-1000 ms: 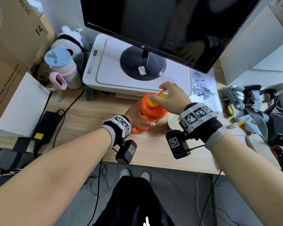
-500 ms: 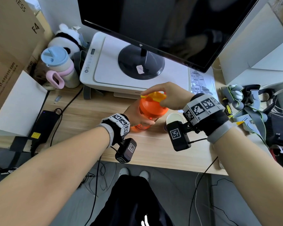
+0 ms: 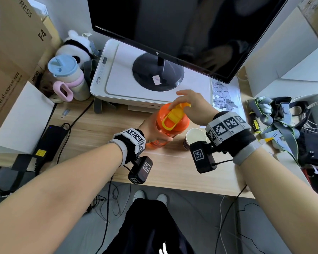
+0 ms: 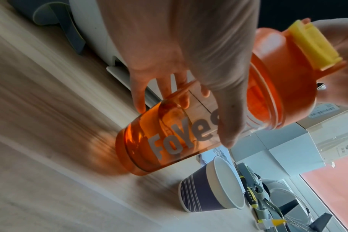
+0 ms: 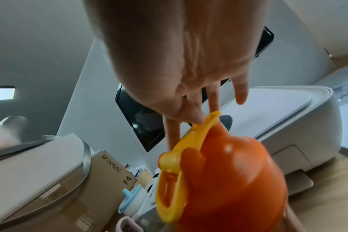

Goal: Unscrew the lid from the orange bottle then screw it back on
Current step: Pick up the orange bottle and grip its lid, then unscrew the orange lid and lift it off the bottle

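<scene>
The translucent orange bottle point(image 3: 157, 142) stands on the wooden desk point(image 3: 99, 129), slightly tilted. My left hand point(image 3: 151, 131) grips its body, thumb across the grey lettering point(image 4: 169, 141). The orange lid point(image 3: 180, 123) sits on the bottle, with a yellow flip cap and loop point(image 3: 171, 118) on top. My right hand point(image 3: 193, 107) hovers over the lid's far side with fairly straight fingers. Its thumb tip touches the yellow loop point(image 5: 201, 130), and the fingers reach past the lid point(image 5: 238, 180) without curling round it.
A striped paper cup point(image 3: 195, 136) stands just right of the bottle. A white printer point(image 3: 117, 70) with the monitor point(image 3: 173, 24) on it is right behind. Left: pastel tumbler point(image 3: 68, 76), power brick point(image 3: 48, 142), cardboard box point(image 3: 11, 52). Right: straps and a screwdriver point(image 3: 253, 123).
My right hand has swung round on the lid and loosened from a grip to straight fingers. The yellow loop has turned toward me. The left hand still holds the bottle.
</scene>
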A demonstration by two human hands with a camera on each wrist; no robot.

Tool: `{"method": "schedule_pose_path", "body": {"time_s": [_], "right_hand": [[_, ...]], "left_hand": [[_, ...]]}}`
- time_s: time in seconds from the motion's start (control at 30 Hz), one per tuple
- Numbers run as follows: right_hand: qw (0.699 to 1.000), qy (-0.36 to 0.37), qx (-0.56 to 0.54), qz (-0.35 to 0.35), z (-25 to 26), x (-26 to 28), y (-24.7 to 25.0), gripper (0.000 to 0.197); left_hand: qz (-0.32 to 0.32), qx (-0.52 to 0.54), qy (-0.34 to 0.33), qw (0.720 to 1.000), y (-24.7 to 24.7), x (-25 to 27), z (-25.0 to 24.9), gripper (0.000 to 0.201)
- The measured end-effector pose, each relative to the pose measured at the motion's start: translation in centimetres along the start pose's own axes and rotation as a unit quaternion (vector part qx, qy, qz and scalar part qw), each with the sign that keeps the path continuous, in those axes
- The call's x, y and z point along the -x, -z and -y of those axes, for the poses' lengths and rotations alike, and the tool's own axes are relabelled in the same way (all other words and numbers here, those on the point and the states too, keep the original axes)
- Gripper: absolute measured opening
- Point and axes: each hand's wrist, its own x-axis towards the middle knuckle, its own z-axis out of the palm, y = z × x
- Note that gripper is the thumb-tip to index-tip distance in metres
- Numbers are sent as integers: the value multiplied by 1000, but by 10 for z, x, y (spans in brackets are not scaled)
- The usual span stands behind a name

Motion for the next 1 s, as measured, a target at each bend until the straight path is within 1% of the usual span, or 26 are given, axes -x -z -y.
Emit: {"method": "schedule_pose_path", "body": {"time_s": [0.03,0.07,0.13,0.17,0.23,0.27,0.33,0.37,0.4,0.43,0.47,0.5,0.53,0.57,0.6,0.67,0.73,0.87,1.0], "right_hand": [[999,-25,-23,-22,2,2,-2,39],[997,-54,-41,-43,3,3,-4,35],[991,-113,-19,-69,6,6,-9,64],[989,-124,15,-74,6,6,-11,73],[987,-129,66,-67,7,7,-11,76],[990,-115,67,-52,7,7,-9,73],[998,-51,33,22,4,5,-3,65],[998,-18,4,56,3,6,0,68],[997,3,-29,76,2,6,0,73],[996,-3,-55,73,0,7,0,76],[997,-22,-64,47,-3,6,-2,74],[998,-51,-47,8,-7,5,-6,72],[997,-71,-5,-25,-11,4,-9,71],[996,-71,33,-44,-14,5,-11,67],[996,-55,47,-59,-15,5,-11,60],[996,-12,36,-76,-15,7,-9,46],[996,15,41,-78,-14,7,-7,40],[994,50,26,-96,-15,9,-4,37],[992,87,-14,-87,-22,17,9,42]], "left_hand": [[-2,5,5,1000,0,0,0,82],[-5,8,6,1000,-1,1,-1,85],[-5,6,-1,1000,-4,1,-4,89],[-3,0,-5,1000,-5,0,-6,91],[-1,-13,-4,1000,-5,-1,-12,92],[0,-21,-3,1000,-6,-1,-13,91],[7,-36,-5,999,-7,1,-13,89],[8,-38,-6,999,-8,2,-12,88],[7,-34,-4,999,-9,3,-10,88],[4,-26,-2,1000,-10,4,-10,89],[2,-21,-1,1000,-10,5,-11,89],[0,-17,-1,1000,-10,4,-11,90],[3,-11,-6,1000,-10,5,-11,93],[4,-5,-11,1000,-10,5,-12,96],[7,-6,-13,1000,-9,5,-12,97],[12,-16,-15,1000,-8,5,-13,90],[16,-16,-21,1000,-6,4,-13,85],[32,-25,-25,999,-3,2,-15,86],[40,-62,-22,997,1,0,-16,83]]}}
